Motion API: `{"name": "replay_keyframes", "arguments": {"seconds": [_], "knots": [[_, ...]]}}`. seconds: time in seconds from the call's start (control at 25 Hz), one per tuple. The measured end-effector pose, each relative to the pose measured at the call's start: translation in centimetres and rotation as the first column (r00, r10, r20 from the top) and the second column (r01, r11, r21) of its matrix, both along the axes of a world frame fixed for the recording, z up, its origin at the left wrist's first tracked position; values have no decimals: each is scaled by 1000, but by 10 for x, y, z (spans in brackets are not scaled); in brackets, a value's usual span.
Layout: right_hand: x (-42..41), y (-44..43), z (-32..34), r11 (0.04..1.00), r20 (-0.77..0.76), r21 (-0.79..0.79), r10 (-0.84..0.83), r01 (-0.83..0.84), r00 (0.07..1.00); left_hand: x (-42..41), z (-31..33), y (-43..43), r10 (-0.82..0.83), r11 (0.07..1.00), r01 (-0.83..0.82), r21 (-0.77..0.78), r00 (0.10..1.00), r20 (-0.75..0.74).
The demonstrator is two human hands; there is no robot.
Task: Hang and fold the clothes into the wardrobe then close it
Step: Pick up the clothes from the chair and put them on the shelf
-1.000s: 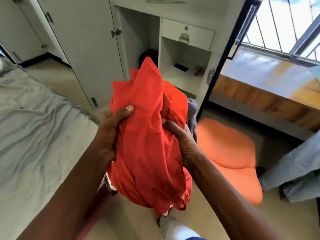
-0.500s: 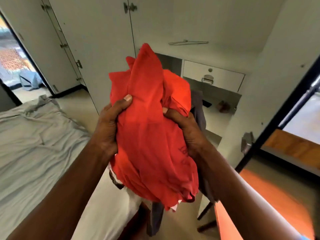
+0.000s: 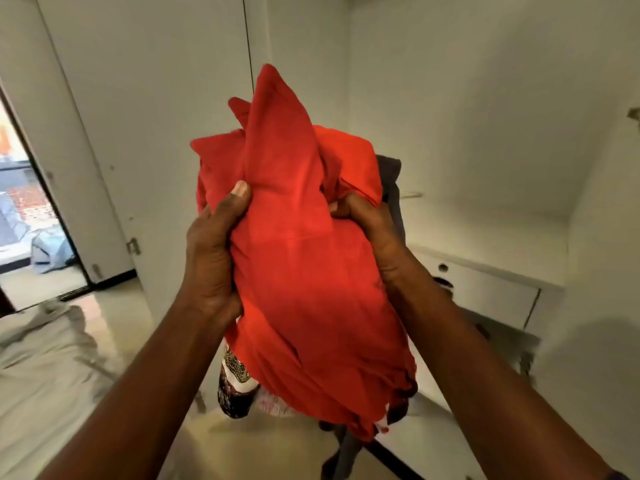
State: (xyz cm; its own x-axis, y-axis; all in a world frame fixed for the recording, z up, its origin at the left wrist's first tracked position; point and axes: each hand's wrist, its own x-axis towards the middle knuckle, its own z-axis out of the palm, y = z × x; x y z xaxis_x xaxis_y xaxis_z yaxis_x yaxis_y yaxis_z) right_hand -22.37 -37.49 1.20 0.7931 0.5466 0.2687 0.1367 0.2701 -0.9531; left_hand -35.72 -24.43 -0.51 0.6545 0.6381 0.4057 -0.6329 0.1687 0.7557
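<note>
We hold the red clothes bundle (image 3: 304, 271) up before the open wardrobe (image 3: 485, 216), left hand (image 3: 211, 258) and right hand (image 3: 370, 233) clamped on its opposite sides. It looks soft, light and floppy. What seems a grey garment (image 3: 391, 181) trails behind, so we should support it underneath.

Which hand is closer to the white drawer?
Right. The right hand grips the right side of the red bundle, just left of the white drawer; the left hand grips the opposite side, farther away.
</note>
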Motion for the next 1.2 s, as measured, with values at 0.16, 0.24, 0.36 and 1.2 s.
{"name": "replay_keyframes", "arguments": {"seconds": [0.16,0.24,0.36,1.2], "knots": [[88,62,37,997,99,-21,-71,74,993,85,29,67,21,992,-27,123,999,48],[125,86,52,997,180,-25,-72,78,981,127,40,96,41,981,-56,187,995,86],[181,108,69,993,301,5,-116,120,946,193,51,124,117,954,-142,263,987,109],[643,97,-98,816,138,-317,-466,484,874,693,-69,137,444,382,175,907,826,-347]]}}
